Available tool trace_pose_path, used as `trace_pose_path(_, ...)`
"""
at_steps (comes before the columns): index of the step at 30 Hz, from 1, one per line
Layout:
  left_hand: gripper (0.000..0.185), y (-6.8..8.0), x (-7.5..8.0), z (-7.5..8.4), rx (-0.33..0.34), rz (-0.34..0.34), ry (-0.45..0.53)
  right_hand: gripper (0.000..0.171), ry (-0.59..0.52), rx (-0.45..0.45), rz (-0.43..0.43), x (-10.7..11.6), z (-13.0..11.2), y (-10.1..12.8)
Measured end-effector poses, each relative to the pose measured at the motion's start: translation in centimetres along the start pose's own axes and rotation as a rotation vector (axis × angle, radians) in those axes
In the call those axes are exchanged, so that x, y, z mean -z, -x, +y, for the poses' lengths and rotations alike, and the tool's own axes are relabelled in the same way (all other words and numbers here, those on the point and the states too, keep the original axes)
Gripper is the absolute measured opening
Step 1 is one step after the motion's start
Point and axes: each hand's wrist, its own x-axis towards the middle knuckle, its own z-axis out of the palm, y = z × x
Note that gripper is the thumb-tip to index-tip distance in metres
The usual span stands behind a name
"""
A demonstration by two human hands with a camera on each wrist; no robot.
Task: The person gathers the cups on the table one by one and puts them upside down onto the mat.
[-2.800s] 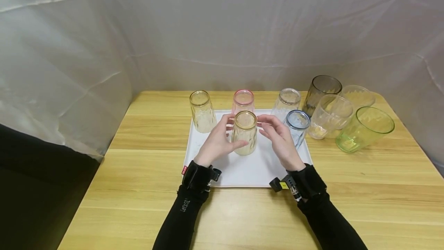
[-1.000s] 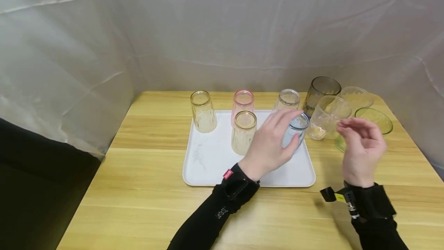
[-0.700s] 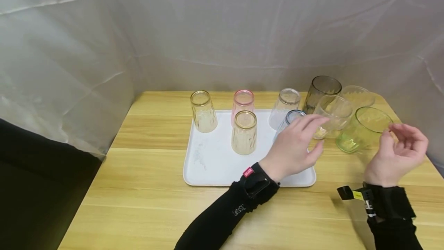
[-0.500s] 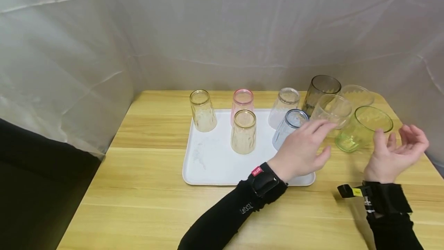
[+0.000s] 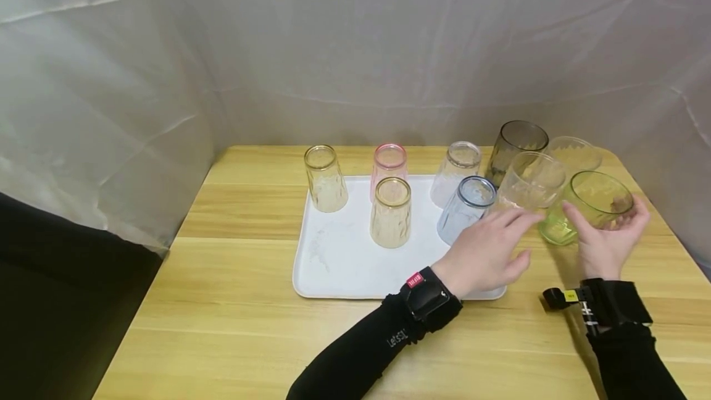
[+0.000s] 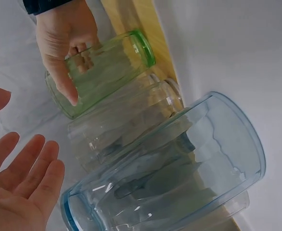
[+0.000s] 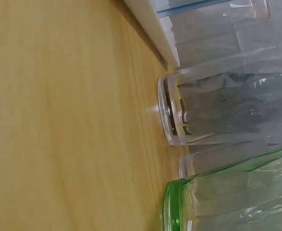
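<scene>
My right hand (image 5: 607,244) grips an upright green glass (image 5: 560,227) at the table's right side. In the left wrist view its thumb lies along one side of the green glass (image 6: 107,72), with the fingers on the other. My left hand (image 5: 484,258) hovers over the tray's right edge, fingers apart and holding nothing. Just beyond it an upside-down blue glass (image 5: 463,215) stands on the white tray (image 5: 339,273). The right wrist view catches the lower part of the green glass (image 7: 237,207), but not the hand.
Upside-down glasses also stand on the tray: a pink one (image 5: 390,165), a greyish one (image 5: 457,171) and two yellowish ones, one in front (image 5: 391,218). Right of the tray are upright glasses: a dark one (image 5: 508,156) and two clear ones, the nearer (image 5: 528,187) beside the green glass.
Both hands have left the front yellowish glass and moved right. My left hand passed the blue glass to the tray's edge; my right hand opened near the green glass, then closed round it.
</scene>
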Motion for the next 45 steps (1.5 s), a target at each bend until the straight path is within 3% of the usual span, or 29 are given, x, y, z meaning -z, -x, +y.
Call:
trace_pose_path(9, 0.058, 0.3, -0.4, 0.0, 0.001, -0.020, 0.006, 0.085, 0.135, -0.064, -0.011, 0.2, -0.2, 0.1)
trace_pose_path(18, 0.056, 0.9, -0.7, -0.6, 0.007, -0.004, 0.026, 0.081, 0.130, -0.084, -0.100, 1.4, -0.4, 1.5)
trace_pose_path(21, 0.056, 1.1, -0.8, -0.8, 0.011, -0.004, 0.036, 0.079, 0.103, -0.076, -0.186, 1.9, -0.5, 2.2)
trace_pose_path(27, 0.058, 1.6, -0.8, -1.1, 0.030, -0.014, 0.064, 0.083, 0.036, -0.012, -0.457, 2.8, -0.4, 3.4)
trace_pose_path(30, 0.058, 1.9, -0.8, -1.2, 0.033, -0.012, 0.073, 0.086, 0.039, 0.011, -0.532, 3.1, -0.4, 3.9)
trace_pose_path(35, 0.057, 2.1, -0.7, -1.4, 0.040, -0.008, 0.088, 0.095, 0.017, 0.013, -0.505, 2.7, -0.3, 4.2)
trace_pose_path(45, 0.056, 2.3, -0.9, -1.6, 0.045, -0.011, 0.094, 0.100, 0.004, 0.132, -0.375, 1.4, 0.0, 4.6)
